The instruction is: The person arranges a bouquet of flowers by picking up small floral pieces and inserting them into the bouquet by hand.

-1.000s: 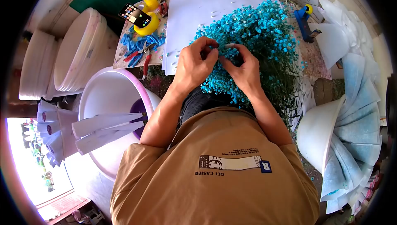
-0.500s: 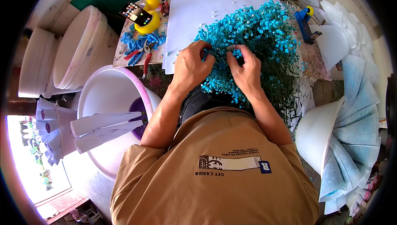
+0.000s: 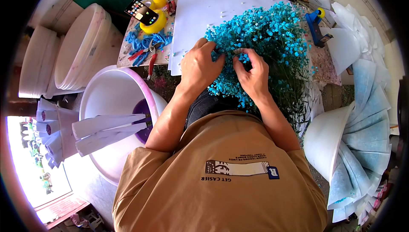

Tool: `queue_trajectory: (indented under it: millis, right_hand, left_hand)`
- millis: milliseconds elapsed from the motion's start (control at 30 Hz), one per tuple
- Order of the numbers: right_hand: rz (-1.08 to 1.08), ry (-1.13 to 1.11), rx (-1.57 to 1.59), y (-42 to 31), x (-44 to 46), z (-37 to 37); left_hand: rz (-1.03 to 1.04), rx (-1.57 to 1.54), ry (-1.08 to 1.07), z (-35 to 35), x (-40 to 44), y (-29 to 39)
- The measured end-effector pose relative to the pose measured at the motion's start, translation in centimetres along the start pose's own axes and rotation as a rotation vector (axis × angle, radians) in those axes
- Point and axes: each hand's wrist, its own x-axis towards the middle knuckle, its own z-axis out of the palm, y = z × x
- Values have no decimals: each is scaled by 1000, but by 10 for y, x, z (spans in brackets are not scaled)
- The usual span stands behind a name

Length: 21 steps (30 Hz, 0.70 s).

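Note:
A large bunch of small blue flowers [image 3: 264, 31] lies over the right part of the white paper [image 3: 191, 14], its dark green stems running down on the right. My left hand [image 3: 200, 65] is at the left edge of the blooms, fingers curled; whatever its fingertips hold is hidden. My right hand [image 3: 253, 72] is among the blooms, thumb and forefinger bent toward each other; anything between them is too small to make out. The hands are a short way apart.
A phone [image 3: 142, 12] leans on a yellow holder, near red-handled pruners [image 3: 151, 61] and blue strips [image 3: 138, 42]. A blue tape dispenser [image 3: 315, 27] stands right. White buckets [image 3: 87, 104] flank me, with wrapped bunches at left and pale wrapping [image 3: 366, 129] at right.
My hands have moved slightly apart since the first frame. My left hand has turned, with its back now more in view. The blue bunch stays about where it was.

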Motion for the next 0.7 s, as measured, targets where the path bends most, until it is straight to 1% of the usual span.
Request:
queue_trajectory:
  millis: [167, 333, 367, 433, 467, 533, 567, 633, 700]
  right_hand:
    - [10, -2, 0, -1, 0, 0]
    - [-22, -9, -18, 0, 0, 1]
    - [7, -7, -8, -2, 0, 0]
    - [39, -4, 1, -2, -1, 0]
    - [46, 1, -5, -1, 0, -1]
    - [55, 8, -10, -2, 1, -2]
    - [93, -6, 27, -5, 2, -3]
    - [131, -20, 66, -4, 1, -3]
    - [40, 34, 54, 0, 1, -1]
  left_hand:
    - [-35, -27, -25, 1, 2, -2]
    - [-18, -88, 29, 7, 3, -5]
    - [-18, -88, 30, 7, 4, -6]
    - [-108, -252, 39, 1, 3, -5]
    - [-109, -252, 37, -1, 1, -7]
    - [-454, -584, -63, -5, -2, -9]
    - [-454, -582, -65, -4, -4, -9]
    - [-467, -835, -23, -1, -10, -11]
    - [-434, -784, -21, -1, -13, -13]
